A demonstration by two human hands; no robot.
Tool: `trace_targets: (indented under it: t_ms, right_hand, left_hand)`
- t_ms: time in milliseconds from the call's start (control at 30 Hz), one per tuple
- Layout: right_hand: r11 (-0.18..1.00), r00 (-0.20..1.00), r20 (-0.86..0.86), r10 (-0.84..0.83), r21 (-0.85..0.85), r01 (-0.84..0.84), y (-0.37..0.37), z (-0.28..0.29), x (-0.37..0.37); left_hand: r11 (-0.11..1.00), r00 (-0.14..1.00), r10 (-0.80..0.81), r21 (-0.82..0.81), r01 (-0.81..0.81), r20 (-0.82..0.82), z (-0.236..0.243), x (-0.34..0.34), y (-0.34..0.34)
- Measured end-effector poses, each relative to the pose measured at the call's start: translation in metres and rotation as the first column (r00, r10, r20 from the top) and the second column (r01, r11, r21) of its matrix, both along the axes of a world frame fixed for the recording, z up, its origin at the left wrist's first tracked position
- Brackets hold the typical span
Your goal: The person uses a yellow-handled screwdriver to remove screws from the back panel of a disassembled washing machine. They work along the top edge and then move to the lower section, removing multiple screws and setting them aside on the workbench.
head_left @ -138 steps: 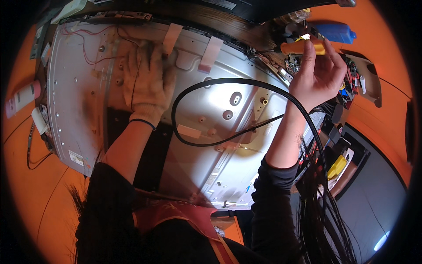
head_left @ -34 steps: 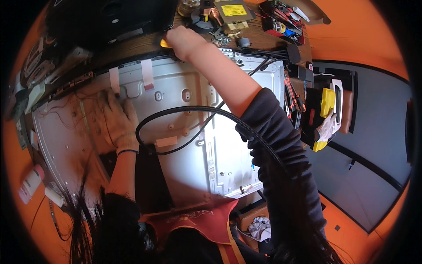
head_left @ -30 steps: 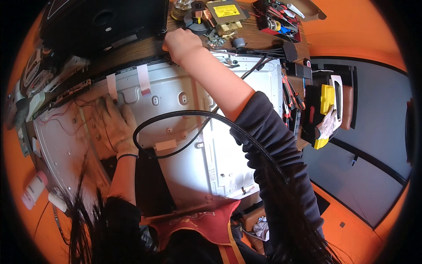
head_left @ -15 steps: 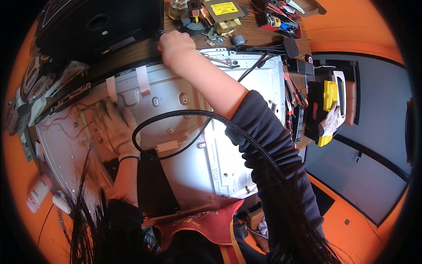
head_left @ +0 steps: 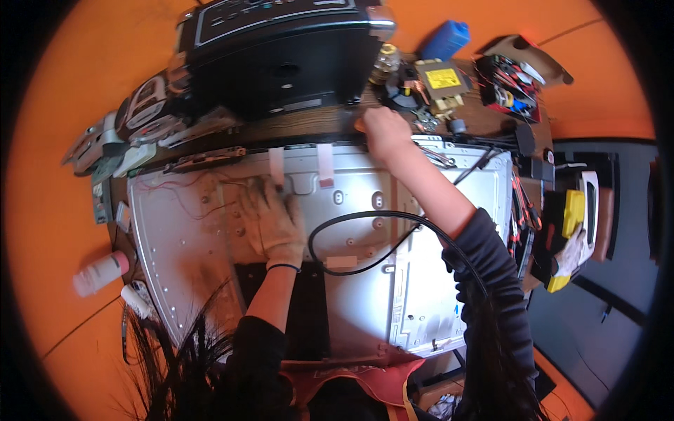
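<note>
A large pale metal panel (head_left: 358, 302), with pressed ridges and holes, lies before me; it looks like the back of a flat screen. My left hand (head_left: 270, 221), in a tan work glove, rests flat on the panel's left half with its fingers spread. Thin red wires (head_left: 175, 186) run beside it. My right hand (head_left: 387, 133), bare, is closed in a fist just beyond the panel's far edge. A blurred dark and orange bit shows at its fingers, too smeared to name. Two pale strips (head_left: 325, 165) hang over the far edge. A black cable (head_left: 365, 214) loops above the panel.
A big black box-shaped device (head_left: 274, 77) stands at the back. Right of it are a transformer-like part (head_left: 441, 78), a blue bottle (head_left: 446, 41) and a tool box (head_left: 509, 88). Hand tools (head_left: 523, 203) line the right side. A pink-capped bottle (head_left: 102, 274) lies left.
My view has swung, so the whole scene sits farther right and lower, with more of the black device showing. The left glove stays flat on the panel; the right fist remains by the far edge.
</note>
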State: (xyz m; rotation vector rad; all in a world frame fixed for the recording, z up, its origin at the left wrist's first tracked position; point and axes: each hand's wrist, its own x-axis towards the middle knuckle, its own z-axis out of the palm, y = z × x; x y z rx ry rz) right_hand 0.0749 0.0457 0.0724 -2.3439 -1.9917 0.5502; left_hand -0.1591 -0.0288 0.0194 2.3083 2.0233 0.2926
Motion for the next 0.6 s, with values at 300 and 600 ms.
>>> trace_targets:
  t_ms: [300,600]
  right_hand:
    - [0.978,0.988,-0.143,0.050,0.206,-0.020,-0.020,-0.001,0.033]
    - [0.720,0.774,-0.186,-0.605,0.288,0.632,-0.089,-0.022,0.207]
  left_hand:
    - [0.999,1.000,0.003,-0.033,-0.004,-0.023,0.001,-0.001,0.000]
    - [0.999,1.000,-0.022,0.050,0.020,0.022,-0.010,-0.002,-0.001]
